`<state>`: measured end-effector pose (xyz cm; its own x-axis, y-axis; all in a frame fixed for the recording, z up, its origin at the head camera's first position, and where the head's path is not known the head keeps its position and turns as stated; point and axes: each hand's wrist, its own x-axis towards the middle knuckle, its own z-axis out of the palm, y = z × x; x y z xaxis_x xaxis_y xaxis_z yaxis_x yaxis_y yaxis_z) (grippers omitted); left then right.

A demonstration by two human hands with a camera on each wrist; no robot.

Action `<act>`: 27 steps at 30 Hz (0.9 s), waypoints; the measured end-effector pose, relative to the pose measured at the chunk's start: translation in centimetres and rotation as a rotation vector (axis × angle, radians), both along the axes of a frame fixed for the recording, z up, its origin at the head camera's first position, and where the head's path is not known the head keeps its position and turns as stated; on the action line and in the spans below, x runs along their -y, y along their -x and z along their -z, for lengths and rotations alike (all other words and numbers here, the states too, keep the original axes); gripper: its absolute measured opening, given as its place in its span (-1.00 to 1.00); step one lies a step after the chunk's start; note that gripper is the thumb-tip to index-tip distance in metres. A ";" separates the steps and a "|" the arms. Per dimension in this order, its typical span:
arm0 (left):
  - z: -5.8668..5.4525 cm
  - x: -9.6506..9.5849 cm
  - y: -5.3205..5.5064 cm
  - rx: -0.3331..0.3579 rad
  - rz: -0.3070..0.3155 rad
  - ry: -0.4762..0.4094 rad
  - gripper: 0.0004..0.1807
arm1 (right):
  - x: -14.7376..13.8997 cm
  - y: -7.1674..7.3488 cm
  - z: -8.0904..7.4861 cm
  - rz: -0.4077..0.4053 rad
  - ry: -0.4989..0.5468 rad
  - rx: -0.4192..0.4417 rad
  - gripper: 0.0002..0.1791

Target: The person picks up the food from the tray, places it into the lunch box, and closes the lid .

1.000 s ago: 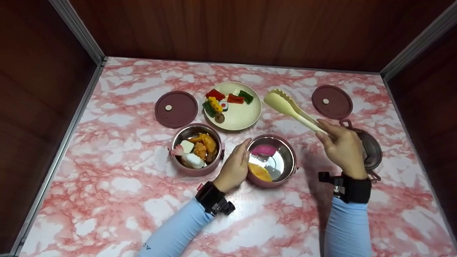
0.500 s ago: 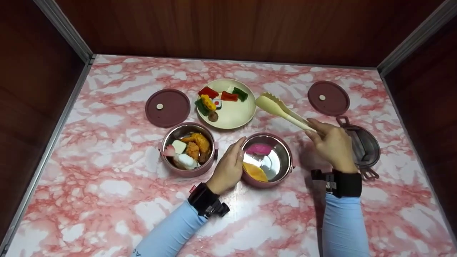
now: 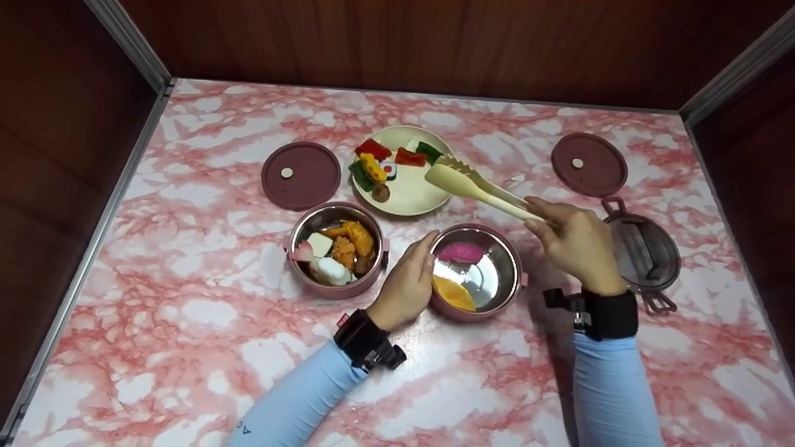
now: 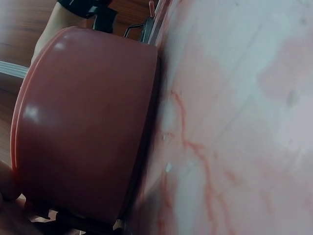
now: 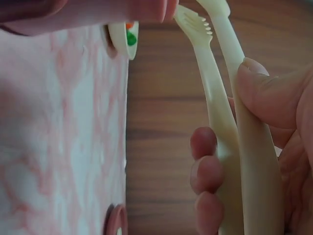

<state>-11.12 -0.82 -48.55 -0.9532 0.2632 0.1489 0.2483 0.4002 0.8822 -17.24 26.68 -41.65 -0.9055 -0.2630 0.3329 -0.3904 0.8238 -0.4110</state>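
My right hand grips pale yellow tongs, thumb on one arm and fingers curled round the other in the right wrist view. Their tips are slightly apart, over the right part of a cream plate. Toy foods lie on that plate: a yellow wavy piece, a sushi roll, a brown ball-like piece, and red and green pieces. With fingers extended, my left hand touches the left side of a pink steel-lined bowl. Inside it are a magenta piece and an orange-yellow piece.
Left of my left hand stands a second pink bowl filled with several toy foods. Maroon round lids lie at the back left and back right. A handled pot-like item is beside my right hand, partly hidden. Wooden walls enclose the table.
My right hand has carried the tongs leftward, from beside the plate to above its right part. My left hand stays against the bowl. The head view has shifted a little.
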 end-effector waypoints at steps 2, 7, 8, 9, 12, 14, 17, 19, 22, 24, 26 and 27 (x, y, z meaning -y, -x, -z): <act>-0.1 -0.1 0.1 0.000 0.008 0.001 -0.49 | 0.5 0.5 -0.8 -0.029 -0.049 -0.009 -0.58; -0.1 -0.2 0.0 0.000 0.007 0.005 -0.49 | 2.5 2.9 -3.3 -0.101 -0.193 0.000 -0.57; -0.1 -0.1 0.0 -0.002 0.004 0.004 -0.49 | 3.1 3.5 -3.8 -0.112 -0.210 0.013 -0.57; 0.0 -0.1 0.0 -0.005 0.001 0.004 -0.49 | 3.7 4.1 -4.2 -0.121 -0.227 0.025 -0.57; 0.1 0.1 -0.1 -0.011 -0.005 0.002 -0.49 | 5.5 5.9 -5.0 -0.151 -0.278 0.051 -0.63; 0.1 0.2 -0.2 -0.018 -0.007 0.004 -0.50 | 6.8 6.8 -5.3 -0.169 -0.313 0.072 -0.73; 0.1 0.2 -0.2 -0.022 -0.007 0.003 -0.50 | 8.7 7.8 -5.5 -0.188 -0.369 0.103 -0.85; 0.1 0.2 -0.2 -0.021 -0.009 0.003 -0.50 | 9.7 8.3 -5.4 -0.184 -0.397 0.131 -0.87; 0.1 0.1 -0.1 -0.018 -0.009 0.002 -0.50 | 10.8 8.6 -5.2 -0.157 -0.427 0.171 -0.86; 0.0 0.0 0.0 -0.019 -0.007 0.004 -0.50 | 11.2 8.7 -5.0 -0.136 -0.440 0.190 -0.86; 0.0 0.0 0.1 -0.023 -0.005 0.006 -0.50 | 11.5 8.7 -4.9 -0.122 -0.439 0.206 -0.83; 0.0 0.0 0.1 -0.027 -0.005 0.007 -0.50 | 11.5 8.7 -4.9 -0.117 -0.435 0.212 -0.82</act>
<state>-11.27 -0.79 -48.54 -0.9501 0.2600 0.1723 0.2697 0.4074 0.8725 -25.93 15.14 -36.75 -0.8976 -0.4404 -0.0186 -0.4353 0.8923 -0.1196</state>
